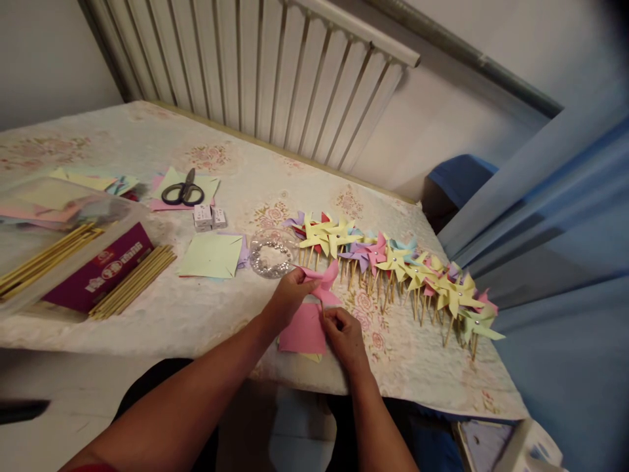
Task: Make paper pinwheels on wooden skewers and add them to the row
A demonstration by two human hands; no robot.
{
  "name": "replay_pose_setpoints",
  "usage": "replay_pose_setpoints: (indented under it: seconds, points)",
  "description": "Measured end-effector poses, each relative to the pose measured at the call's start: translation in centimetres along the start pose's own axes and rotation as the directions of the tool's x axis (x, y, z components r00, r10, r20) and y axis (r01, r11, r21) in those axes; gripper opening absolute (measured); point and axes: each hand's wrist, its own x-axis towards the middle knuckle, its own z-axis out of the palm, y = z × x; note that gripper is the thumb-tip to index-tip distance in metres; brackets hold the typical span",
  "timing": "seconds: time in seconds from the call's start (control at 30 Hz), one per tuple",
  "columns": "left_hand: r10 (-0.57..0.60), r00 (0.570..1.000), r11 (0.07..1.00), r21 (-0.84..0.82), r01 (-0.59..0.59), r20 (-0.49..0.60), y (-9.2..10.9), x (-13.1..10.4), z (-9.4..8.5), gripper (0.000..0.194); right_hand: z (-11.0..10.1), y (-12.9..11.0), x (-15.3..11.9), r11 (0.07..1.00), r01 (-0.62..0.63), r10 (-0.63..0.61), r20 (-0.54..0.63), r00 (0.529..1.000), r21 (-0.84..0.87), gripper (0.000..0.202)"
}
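- Pinching a pink pinwheel (328, 282) between left fingers (297, 275).
- Grasping its stick (322, 306) with right fingers (336, 317).
- Working near pink paper (301, 333) at the pinwheel's seven o'clock.

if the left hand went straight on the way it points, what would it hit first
Beyond the pink pinwheel in its fingers, the left hand would probably meet the row of pinwheels first, though depth is hard to judge.
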Motion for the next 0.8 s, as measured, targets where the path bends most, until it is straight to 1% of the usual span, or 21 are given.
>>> replay_pose_setpoints:
  seconds: [0.23,0.43,0.63,0.8]
  points:
    - [0.000,1.000,1.000,-0.002,0.000,0.016,-0.23,0.06,-0.24,0.024,0.09,0.07,-0.01,1.000,-0.001,0.001,0.014,1.000,0.007,0.021]
    - [-0.013,1.000,1.000,-0.018,0.013,0.024,-0.65,0.28,-0.49,0.027,0.19,0.05,0.13,1.000,0.008,-0.008,0.021,1.000,0.000,0.021]
    - [-0.016,0.999,1.000,-0.013,0.017,0.035,-0.18,0.06,-0.36,0.029,0.22,0.22,0.16,1.000,-0.006,0.006,0.033,0.999,0.001,0.020]
    - [-0.023,1.000,1.000,0.007,0.023,0.011,0.20,-0.09,-0.12,0.029,0.27,0.38,0.18,1.000,-0.003,0.003,0.030,1.000,0.006,0.021]
